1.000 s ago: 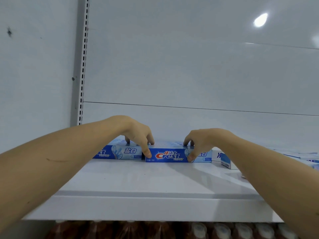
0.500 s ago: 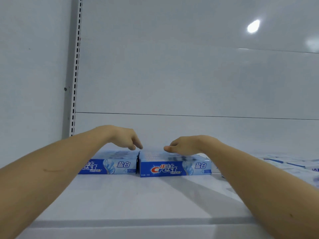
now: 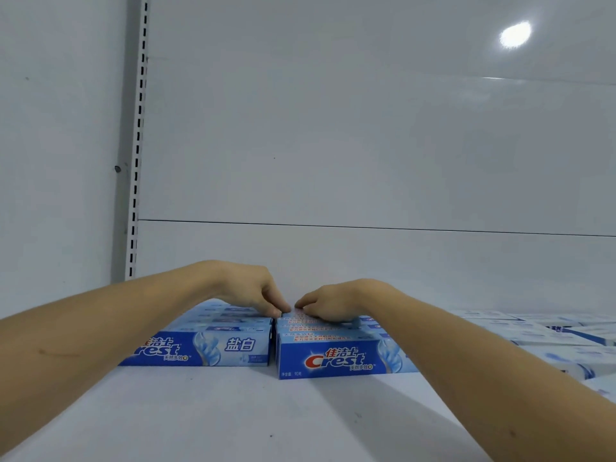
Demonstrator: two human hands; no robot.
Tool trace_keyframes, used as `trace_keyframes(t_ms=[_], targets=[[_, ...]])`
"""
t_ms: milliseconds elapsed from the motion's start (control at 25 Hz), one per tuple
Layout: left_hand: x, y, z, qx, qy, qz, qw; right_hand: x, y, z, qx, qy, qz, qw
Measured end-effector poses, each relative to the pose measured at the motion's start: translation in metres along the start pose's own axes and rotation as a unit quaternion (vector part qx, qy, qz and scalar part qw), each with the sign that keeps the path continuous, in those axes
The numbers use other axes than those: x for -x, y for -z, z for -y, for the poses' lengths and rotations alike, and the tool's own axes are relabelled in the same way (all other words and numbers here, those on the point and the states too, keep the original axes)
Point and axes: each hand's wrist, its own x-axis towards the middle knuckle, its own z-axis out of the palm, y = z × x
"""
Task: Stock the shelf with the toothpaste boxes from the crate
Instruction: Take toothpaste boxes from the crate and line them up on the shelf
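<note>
Two toothpaste boxes, left toothpaste box deep blue fading to pale blue with white characters, right toothpaste box blue with red-and-white Crest logo, red print on pale top, shelf plain white, back panel glossy white, upright rail grey-white with black slots.

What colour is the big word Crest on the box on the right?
On the right toothpaste box, the C is red and the other letters are white, on blue. The head view shows it.

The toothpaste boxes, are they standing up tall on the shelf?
No, both Crest toothpaste boxes lie flat on the white shelf.
</note>
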Motion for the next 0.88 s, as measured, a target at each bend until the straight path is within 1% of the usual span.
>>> trace_keyframes(t_ms=[80, 200, 240, 360, 440, 520, 560, 640, 720, 800, 880], targets=[[0.001, 0.001, 0.0, 0.004, -0.013, -0.02, 1.0, 0.001, 0.001, -0.002, -0.009, -0.002, 0.0, 1.0], [0.005, 0.004, 0.005, 0.014, -0.017, -0.115, 0.993, -0.001, -0.001, -0.004, -0.009, -0.015, -0.005, 1.0], [0.008, 0.004, 0.007, 0.016, -0.014, -0.121, 0.992, -0.002, -0.001, -0.005, 0.0, -0.023, -0.008, 1.0], [0.015, -0.011, 0.007, 0.012, 0.002, -0.067, 0.998, -0.004, -0.002, -0.009, 0.025, -0.05, -0.016, 0.998], [0.02, -0.019, 0.007, 0.037, 0.015, -0.06, 0.997, -0.002, -0.005, -0.008, 0.021, -0.063, -0.019, 0.998], [0.031, -0.016, 0.001, 0.055, 0.023, -0.035, 0.998, 0.011, 0.0, -0.011, 0.02, -0.06, -0.02, 0.998], [0.038, -0.012, -0.004, 0.059, 0.023, -0.02, 0.998, 0.023, 0.008, -0.014, 0.015, -0.058, -0.023, 0.998], [0.047, -0.004, -0.016, 0.02, 0.009, 0.002, 1.0, 0.056, 0.033, -0.027, -0.041, -0.083, -0.022, 0.995], [0.048, -0.003, -0.027, -0.055, 0.009, 0.027, 0.998, 0.09, 0.054, -0.048, -0.078, -0.118, 0.03, 0.989], [0.044, -0.004, -0.033, -0.081, 0.021, 0.047, 0.995, 0.109, 0.055, -0.06, -0.039, -0.152, 0.091, 0.983], [0.038, -0.002, -0.039, -0.081, 0.027, 0.05, 0.995, 0.108, 0.037, -0.063, 0.041, -0.162, 0.142, 0.976]])
